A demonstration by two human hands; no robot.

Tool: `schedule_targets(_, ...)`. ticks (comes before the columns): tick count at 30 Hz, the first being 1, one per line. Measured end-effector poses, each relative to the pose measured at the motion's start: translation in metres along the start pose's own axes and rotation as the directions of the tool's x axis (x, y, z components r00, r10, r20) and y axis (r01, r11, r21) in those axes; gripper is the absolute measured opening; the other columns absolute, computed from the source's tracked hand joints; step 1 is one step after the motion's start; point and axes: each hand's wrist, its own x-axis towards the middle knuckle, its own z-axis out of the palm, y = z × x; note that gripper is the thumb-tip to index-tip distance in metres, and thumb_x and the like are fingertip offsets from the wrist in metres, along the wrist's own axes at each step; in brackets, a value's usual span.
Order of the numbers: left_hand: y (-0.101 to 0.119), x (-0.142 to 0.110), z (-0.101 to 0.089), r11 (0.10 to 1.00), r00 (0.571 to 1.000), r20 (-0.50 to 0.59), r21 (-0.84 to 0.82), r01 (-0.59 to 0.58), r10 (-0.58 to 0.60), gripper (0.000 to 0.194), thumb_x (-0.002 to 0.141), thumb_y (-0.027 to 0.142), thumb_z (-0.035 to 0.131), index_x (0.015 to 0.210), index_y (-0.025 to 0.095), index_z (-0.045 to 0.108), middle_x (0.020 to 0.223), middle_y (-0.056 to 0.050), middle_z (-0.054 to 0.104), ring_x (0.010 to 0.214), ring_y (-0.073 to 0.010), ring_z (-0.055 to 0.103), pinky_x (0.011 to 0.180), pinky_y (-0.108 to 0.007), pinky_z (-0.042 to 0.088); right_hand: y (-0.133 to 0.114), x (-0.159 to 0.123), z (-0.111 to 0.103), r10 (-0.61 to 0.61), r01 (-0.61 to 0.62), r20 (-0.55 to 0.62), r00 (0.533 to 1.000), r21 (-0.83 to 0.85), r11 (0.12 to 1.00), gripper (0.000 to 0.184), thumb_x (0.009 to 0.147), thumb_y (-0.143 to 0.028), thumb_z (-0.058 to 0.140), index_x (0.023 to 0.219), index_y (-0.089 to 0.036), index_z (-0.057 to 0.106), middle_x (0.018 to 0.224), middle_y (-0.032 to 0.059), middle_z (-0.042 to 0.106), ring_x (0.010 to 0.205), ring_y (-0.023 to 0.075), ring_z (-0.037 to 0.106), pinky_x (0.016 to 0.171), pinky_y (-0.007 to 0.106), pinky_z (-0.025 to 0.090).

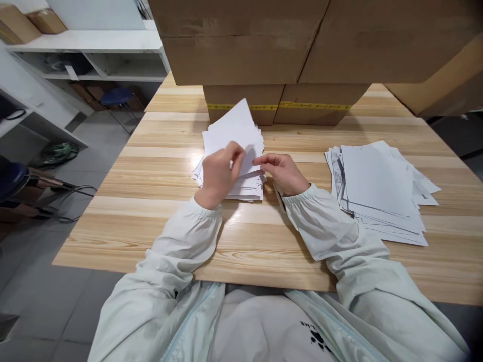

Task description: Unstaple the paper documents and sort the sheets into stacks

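In the head view, a stack of white paper sheets (245, 188) lies on the table with uneven edges. A top sheet (232, 120) is turned at an angle, its corner pointing away from me. My left hand (220, 172) is over the near left part of this sheet, slightly blurred, with curled fingers and thumb pinching at the paper. From the right side, my right hand (281, 172) reaches in, its index finger stretched out and the thumb a little apart. Those fingertips are at the right edge of the sheet; whether they press on it is hard to see.
A second, fanned pile of papers (381, 186) lies to the right, some sheets printed. Large cardboard boxes (241, 45) are stacked at the back of the wooden table (151, 201). White shelving (113, 42) and a blue stool (116, 96) stand beyond the left edge.
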Motion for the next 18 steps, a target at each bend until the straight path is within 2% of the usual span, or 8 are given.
schedule_targets(3, 0.001, -0.011, 0.017, 0.987, 0.981, 0.185, 0.14, -0.078, 0.051, 0.011, 0.088, 0.025, 0.055, 0.078, 0.022, 0.059, 0.068, -0.003, 0.06, 0.069, -0.0184, 0.056, 0.068, -0.029, 0.034, -0.003, 0.005, -0.003, 0.081, -0.082, 0.019, 0.997, 0.084, 0.993, 0.01, 0.068, -0.024, 0.064, 0.068, -0.017, 0.071, 0.077, 0.0046, 0.074, 0.076, 0.0173, 0.066, 0.079, 0.031, 0.054)
schedule_targets(6, -0.001, -0.019, 0.029, 0.965, 0.957, 0.278, 0.215, -0.149, 0.086, 0.015, 0.09, 0.026, 0.051, 0.079, 0.023, 0.06, 0.066, -0.004, 0.061, 0.066, -0.0192, 0.054, 0.065, -0.029, 0.032, 0.0, 0.009, -0.006, 0.139, -0.142, 0.034, 0.99, 0.108, 0.984, 0.037, 0.079, -0.053, 0.06, 0.071, -0.018, 0.069, 0.073, 0.0057, 0.073, 0.07, 0.0178, 0.065, 0.069, 0.031, 0.054)
schedule_targets(8, 0.001, -0.023, 0.032, 0.958, 0.94, 0.324, 0.22, -0.185, 0.107, 0.016, 0.092, 0.027, 0.05, 0.081, 0.023, 0.061, 0.068, -0.004, 0.062, 0.066, -0.0193, 0.055, 0.065, -0.03, 0.033, 0.005, 0.01, -0.007, 0.148, -0.147, 0.001, 0.989, 0.086, 0.985, 0.046, 0.073, -0.064, 0.065, 0.069, -0.019, 0.066, 0.065, 0.0035, 0.068, 0.063, 0.016, 0.061, 0.061, 0.03, 0.051)
schedule_targets(10, 0.007, -0.024, 0.029, 0.965, 0.935, 0.334, 0.184, -0.186, 0.116, 0.016, 0.092, 0.03, 0.052, 0.083, 0.023, 0.062, 0.072, -0.005, 0.065, 0.069, -0.0193, 0.057, 0.067, -0.031, 0.036, 0.008, 0.008, -0.007, 0.067, -0.067, -0.049, 0.997, -0.001, 0.998, 0.044, 0.066, -0.06, 0.074, 0.063, -0.019, 0.062, 0.059, 0.0003, 0.062, 0.059, 0.0144, 0.056, 0.056, 0.028, 0.047)
schedule_targets(12, 0.014, -0.021, 0.019, 0.987, 0.963, 0.249, 0.097, -0.132, 0.104, 0.017, 0.092, 0.036, 0.054, 0.085, 0.022, 0.063, 0.081, -0.006, 0.068, 0.075, -0.019, 0.06, 0.072, -0.031, 0.041, 0.006, 0.004, -0.01, -0.131, 0.113, -0.094, 0.987, -0.177, 0.978, 0.037, 0.067, -0.052, 0.076, 0.058, -0.019, 0.061, 0.057, -0.0008, 0.059, 0.06, 0.0155, 0.056, 0.057, 0.029, 0.046)
schedule_targets(13, 0.016, -0.018, 0.013, 0.996, 0.983, 0.166, 0.033, -0.088, 0.082, 0.02, 0.092, 0.04, 0.055, 0.086, 0.022, 0.062, 0.085, -0.005, 0.069, 0.08, -0.0187, 0.061, 0.076, -0.031, 0.043, 0.002, 0.001, -0.012, -0.255, 0.216, -0.115, 0.96, -0.271, 0.938, 0.034, 0.07, -0.048, 0.075, 0.058, -0.02, 0.062, 0.059, -0.0004, 0.059, 0.063, 0.0169, 0.057, 0.06, 0.031, 0.047)
schedule_targets(15, 0.017, -0.01, -0.001, 0.991, 0.999, -0.043, -0.131, 0.012, -0.018, 0.025, 0.092, 0.046, 0.054, 0.088, 0.022, 0.059, 0.089, -0.005, 0.068, 0.086, -0.0178, 0.063, 0.08, -0.03, 0.047, -0.011, -0.007, -0.021, -0.473, 0.375, -0.165, 0.865, -0.412, 0.831, 0.026, 0.076, -0.042, 0.071, 0.061, -0.021, 0.066, 0.064, 0.0008, 0.062, 0.069, 0.0197, 0.061, 0.066, 0.034, 0.049)
schedule_targets(18, 0.006, 0.007, -0.016, 0.91, 0.928, -0.282, -0.399, 0.117, -0.243, 0.033, 0.091, 0.056, 0.052, 0.094, 0.024, 0.056, 0.09, -0.003, 0.067, 0.086, -0.0163, 0.064, 0.077, -0.028, 0.051, -0.037, -0.021, -0.033, -0.64, 0.49, -0.29, 0.711, -0.449, 0.747, 0.017, 0.078, -0.037, 0.072, 0.067, -0.024, 0.071, 0.065, 0.0004, 0.064, 0.069, 0.0209, 0.062, 0.068, 0.038, 0.051)
